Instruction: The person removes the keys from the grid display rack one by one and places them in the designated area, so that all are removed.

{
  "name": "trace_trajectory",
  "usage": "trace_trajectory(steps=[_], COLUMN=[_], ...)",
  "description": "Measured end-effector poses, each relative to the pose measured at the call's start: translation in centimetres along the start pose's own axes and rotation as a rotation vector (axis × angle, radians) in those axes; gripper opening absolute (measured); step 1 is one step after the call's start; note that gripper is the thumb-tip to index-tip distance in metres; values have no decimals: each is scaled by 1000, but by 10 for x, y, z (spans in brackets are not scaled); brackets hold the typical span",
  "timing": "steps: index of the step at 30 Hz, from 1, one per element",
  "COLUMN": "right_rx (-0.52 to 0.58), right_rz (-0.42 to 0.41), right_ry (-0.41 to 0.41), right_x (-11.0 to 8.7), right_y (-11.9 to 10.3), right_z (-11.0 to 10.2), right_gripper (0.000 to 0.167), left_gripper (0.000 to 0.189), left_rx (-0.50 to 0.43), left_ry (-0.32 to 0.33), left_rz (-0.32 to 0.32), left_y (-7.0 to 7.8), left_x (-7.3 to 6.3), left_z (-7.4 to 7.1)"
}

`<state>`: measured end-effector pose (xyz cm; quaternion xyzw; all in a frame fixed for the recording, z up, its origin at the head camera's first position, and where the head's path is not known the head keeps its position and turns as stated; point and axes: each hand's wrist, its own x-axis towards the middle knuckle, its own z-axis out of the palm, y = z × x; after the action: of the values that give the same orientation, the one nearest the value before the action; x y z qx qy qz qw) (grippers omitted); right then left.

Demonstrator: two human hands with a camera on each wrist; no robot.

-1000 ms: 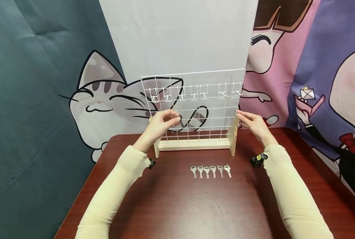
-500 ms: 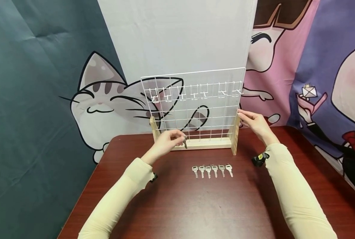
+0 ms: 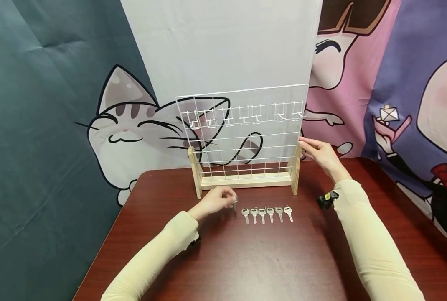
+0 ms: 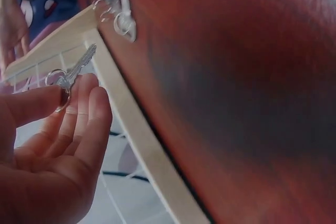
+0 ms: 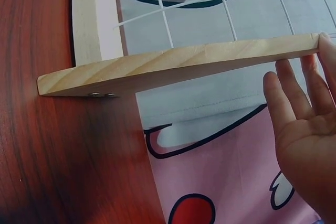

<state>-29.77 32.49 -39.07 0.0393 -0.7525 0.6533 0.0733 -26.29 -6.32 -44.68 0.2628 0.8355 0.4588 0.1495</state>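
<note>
My left hand (image 3: pixel 215 200) pinches a silver key (image 4: pixel 80 70) between thumb and fingertips. A small metal ring (image 4: pixel 55 77) runs through the key's head. In the head view it hangs blade down, low over the table, just left of a row of several similar keys (image 3: pixel 262 214) lying side by side. Behind them stands a white wire grid rack (image 3: pixel 246 181) on a pale wooden frame. With thumb and fingertips, my right hand (image 3: pixel 321 156) grips the top of the rack's right wooden post (image 5: pixel 184 59). Other fingers of that hand are spread under the post.
Several white hooks (image 3: pixel 244 120) hang in a row along the upper grid. The rack stands toward the back of the dark red table (image 3: pixel 268 259). Cartoon-printed fabric (image 3: pixel 125 125) covers the wall behind it.
My left hand, with the key, has come down from in front of the grid to just above the table, left of the key row. My right hand stays at the post.
</note>
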Motion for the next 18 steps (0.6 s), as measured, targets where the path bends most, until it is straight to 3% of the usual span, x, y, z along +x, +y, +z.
trace_trajectory(steps=[5, 11, 18], right_rx=[34, 35, 16], right_rz=[11, 15, 32], right_ry=[-13, -19, -18], right_x=[-4, -14, -12], right_y=[-10, -25, -20], right_z=[3, 6, 4], right_gripper=[52, 52, 53], left_gripper=[8, 7, 6], left_rx=[24, 103, 184], left_ry=[-19, -27, -25], left_rz=[-44, -48, -47], left_y=[-6, -14, -20], left_x=[2, 4, 8], left_z=[10, 17, 21])
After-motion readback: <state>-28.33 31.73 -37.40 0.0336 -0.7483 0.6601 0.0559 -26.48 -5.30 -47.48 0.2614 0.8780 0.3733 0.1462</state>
